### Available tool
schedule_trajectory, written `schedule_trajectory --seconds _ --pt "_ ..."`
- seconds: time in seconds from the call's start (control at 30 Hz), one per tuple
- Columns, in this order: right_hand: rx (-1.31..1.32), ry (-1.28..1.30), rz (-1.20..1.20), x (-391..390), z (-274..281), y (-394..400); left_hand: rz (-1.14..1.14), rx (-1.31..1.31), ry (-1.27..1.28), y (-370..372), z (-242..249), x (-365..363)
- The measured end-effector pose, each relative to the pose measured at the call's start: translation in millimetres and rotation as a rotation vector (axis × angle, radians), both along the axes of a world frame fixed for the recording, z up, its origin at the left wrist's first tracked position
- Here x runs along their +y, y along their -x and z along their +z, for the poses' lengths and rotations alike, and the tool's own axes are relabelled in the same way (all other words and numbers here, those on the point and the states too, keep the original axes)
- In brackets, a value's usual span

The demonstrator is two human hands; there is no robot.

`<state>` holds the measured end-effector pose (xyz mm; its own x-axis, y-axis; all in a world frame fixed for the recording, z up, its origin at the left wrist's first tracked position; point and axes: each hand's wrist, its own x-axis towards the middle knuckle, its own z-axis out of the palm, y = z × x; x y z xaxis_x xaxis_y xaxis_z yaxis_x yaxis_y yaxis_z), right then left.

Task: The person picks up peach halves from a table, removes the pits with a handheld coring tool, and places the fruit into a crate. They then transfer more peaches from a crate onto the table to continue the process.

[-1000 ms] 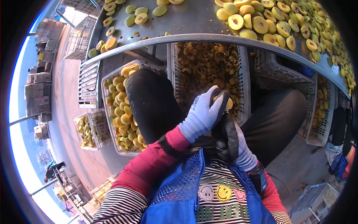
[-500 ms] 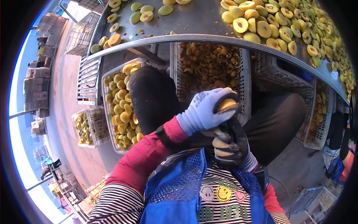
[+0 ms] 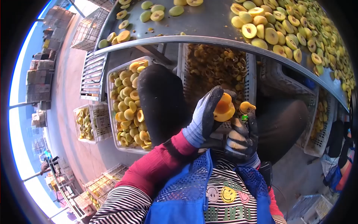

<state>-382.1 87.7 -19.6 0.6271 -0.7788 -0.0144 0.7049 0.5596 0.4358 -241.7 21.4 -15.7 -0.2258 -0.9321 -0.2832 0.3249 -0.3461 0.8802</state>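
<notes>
The left hand (image 3: 204,117), in a grey-blue glove with dark fingers, grips a peach half (image 3: 223,108) above the lap; its fingers curl round the fruit from the left and behind, with the cut side turned up and right; the flesh is a deep orange-yellow, smooth, with a rounded rim and a paler lobe at the top. The right hand (image 3: 240,138), in a dark glove worn pale at the knuckles, is closed on a small tool (image 3: 244,118) with a green bit showing just under a yellow scrap (image 3: 247,107) at its tip; that scrap sits just right of the peach half, close to it, and whether they touch I cannot tell.

Beyond the hands, a white crate (image 3: 251,80) holds brownish pits and scraps; to the left, past the dark knee, a crate of whole peaches (image 3: 128,108) stands on the floor, with a smaller crate (image 3: 87,121) further left. At the far side a metal table (image 3: 209,22) carries scattered halves (image 3: 287,28), heaped thickly to the right.
</notes>
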Motion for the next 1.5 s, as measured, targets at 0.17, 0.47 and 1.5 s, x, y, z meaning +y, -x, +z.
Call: schedule_trajectory --seconds 0.17,0.47,1.5 --pt "0.019 -0.050 0.111 -0.1 -19.2 -7.4 0.230 -0.279 0.281 -81.7 38.9 0.3" --pt "0.353 -0.161 0.238 -15.7 -35.5 -2.9 1.199 -0.636 -0.200 -324.1 -61.5 160.6" --pt "1.138 -0.174 0.369 -36.1 -49.1 -21.5 0.636 -1.729 0.042 -288.7 -137.8 105.8"
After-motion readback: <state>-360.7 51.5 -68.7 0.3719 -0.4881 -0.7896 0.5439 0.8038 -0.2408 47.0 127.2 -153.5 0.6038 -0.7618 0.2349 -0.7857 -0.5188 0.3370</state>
